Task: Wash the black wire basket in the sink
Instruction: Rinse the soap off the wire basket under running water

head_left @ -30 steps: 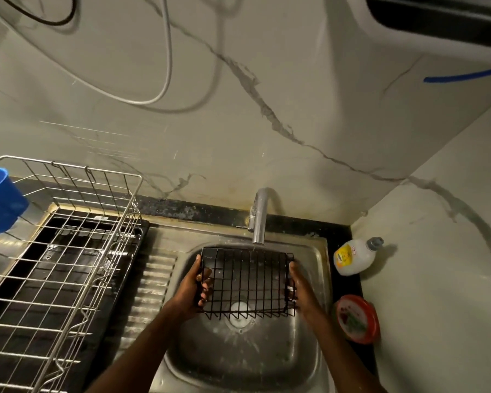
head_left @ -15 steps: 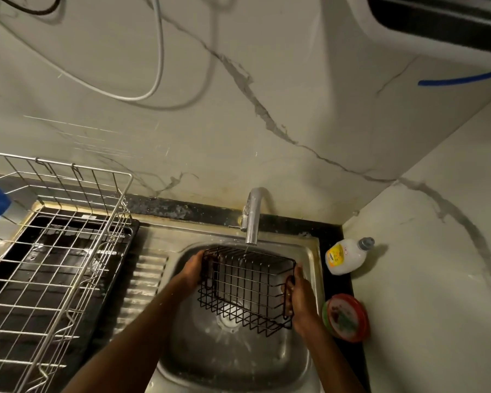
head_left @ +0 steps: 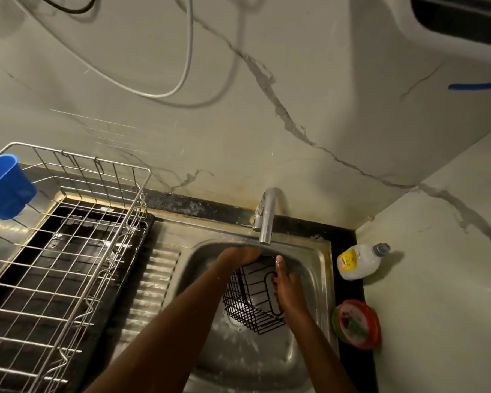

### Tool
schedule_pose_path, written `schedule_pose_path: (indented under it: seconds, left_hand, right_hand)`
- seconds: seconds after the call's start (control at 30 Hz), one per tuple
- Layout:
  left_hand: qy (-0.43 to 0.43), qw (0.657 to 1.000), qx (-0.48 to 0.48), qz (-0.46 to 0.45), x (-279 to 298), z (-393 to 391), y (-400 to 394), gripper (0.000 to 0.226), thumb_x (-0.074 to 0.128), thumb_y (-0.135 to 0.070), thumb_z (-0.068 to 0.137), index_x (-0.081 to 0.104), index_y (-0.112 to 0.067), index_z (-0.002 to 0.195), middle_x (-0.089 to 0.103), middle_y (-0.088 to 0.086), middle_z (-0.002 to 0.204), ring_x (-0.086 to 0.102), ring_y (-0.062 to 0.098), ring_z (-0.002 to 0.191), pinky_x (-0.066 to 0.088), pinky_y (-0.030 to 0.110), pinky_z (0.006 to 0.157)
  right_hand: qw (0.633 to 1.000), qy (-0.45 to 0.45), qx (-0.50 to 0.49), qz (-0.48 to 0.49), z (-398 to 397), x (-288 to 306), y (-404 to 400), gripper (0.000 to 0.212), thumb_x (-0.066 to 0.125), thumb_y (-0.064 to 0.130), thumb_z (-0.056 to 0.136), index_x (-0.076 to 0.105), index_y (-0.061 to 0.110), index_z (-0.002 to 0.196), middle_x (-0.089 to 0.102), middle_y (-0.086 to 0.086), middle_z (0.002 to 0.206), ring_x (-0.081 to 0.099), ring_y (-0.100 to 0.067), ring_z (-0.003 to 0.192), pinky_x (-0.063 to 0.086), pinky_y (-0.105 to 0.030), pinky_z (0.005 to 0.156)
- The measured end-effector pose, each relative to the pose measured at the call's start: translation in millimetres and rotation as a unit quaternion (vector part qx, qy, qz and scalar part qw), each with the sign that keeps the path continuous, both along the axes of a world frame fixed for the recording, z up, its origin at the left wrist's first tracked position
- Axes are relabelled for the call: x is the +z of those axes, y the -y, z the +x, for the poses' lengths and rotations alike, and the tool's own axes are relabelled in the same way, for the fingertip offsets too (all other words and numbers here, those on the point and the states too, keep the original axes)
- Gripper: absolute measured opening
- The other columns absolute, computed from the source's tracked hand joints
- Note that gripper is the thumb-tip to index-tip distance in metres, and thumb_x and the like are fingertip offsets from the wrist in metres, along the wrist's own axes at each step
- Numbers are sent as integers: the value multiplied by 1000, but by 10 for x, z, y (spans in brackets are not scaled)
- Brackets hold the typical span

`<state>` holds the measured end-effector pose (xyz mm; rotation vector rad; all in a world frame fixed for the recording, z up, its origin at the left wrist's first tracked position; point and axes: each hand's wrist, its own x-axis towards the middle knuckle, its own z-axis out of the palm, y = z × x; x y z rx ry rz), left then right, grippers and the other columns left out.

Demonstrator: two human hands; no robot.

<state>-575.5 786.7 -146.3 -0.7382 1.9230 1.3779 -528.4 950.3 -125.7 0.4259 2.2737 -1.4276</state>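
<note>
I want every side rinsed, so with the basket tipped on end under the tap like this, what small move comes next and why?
Probably turn the basket a little further under the tap. It hangs tilted over the sink, the left hand holding its upper end by the spout and the right hand gripping its side, so the lower end by the drain sits away from the spout.

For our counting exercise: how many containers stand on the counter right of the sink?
2: a white bottle lying near the wall corner, and a round red-lidded tub nearer the camera. None seems hidden.

No legible text; bottle label [head_left: 348, 259] blurred.
</note>
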Motion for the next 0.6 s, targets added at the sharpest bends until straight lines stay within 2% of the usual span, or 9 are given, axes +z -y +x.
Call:
schedule_pose_path:
  seconds: [0.1,0.2,0.27,0.33,0.37,0.43,0.5,0.57,0.6]
  left_hand:
    - [-18,991,-131,-17,136,-53,19,35,43,-32,111,62,-9,128,61,13,125,60,31,121,45,41,112]
    - [-48,984,-173,15,206,-93,-14,35,46,-30,111,61,-7,132,62,15,128,60,28,119,45,42,112]
    - [-70,982,-177,5,340,-55,-102,37,45,-30,111,59,-4,134,60,14,126,56,25,115,43,35,106]
    - [-93,977,-192,-24,356,-46,-239,38,41,-34,111,61,-7,129,60,12,123,57,29,119,43,38,104]
    - [-118,967,-215,-70,350,-33,-292,38,39,-36,111,62,-9,126,62,12,124,59,31,120,45,43,106]
    - [-142,943,-268,-137,285,12,-247,38,37,-40,111,62,-13,120,65,13,123,62,31,114,48,50,106]
    - [-132,948,-283,-71,92,-10,-68,37,39,-36,112,64,-9,118,66,17,118,64,30,105,51,48,101]
    - [-104,953,-283,-32,-55,-35,101,35,40,-28,113,63,-4,121,64,20,116,64,31,104,49,40,101]
    - [-86,960,-264,-30,-99,-59,146,33,39,-29,113,63,-9,120,63,18,117,64,33,108,49,39,103]
  right_hand:
    - [1000,6,7,8,-148,-1,-32,64,37,74,94,62,17,79,49,5,58,45,-13,51,33,-27,52]
    - [1000,5,8,17,-275,-57,16,63,38,68,98,69,14,89,51,7,57,47,-13,53,35,-27,53]
    - [998,34,48,20,-244,-175,-44,55,42,58,102,67,9,97,56,4,68,51,-17,58,43,-27,58]
    - [985,138,80,68,-199,-209,-36,38,47,49,104,61,14,99,58,5,84,58,-16,59,50,-19,65]
    - [985,146,77,39,-191,-203,-11,30,48,46,104,59,19,96,56,7,84,58,-8,54,49,-15,57]
    - [993,121,3,-16,-208,-132,159,28,47,50,103,58,25,93,54,8,78,53,-4,55,42,-19,48]
    - [998,58,8,-36,-60,-5,92,46,43,62,100,61,21,87,55,5,69,50,-10,57,38,-24,52]
    - [999,8,43,21,35,25,150,57,36,64,100,62,17,80,54,5,62,50,-11,55,36,-25,53]
    - [998,-2,53,39,54,79,184,58,34,62,100,64,17,80,56,5,63,51,-11,56,36,-25,54]
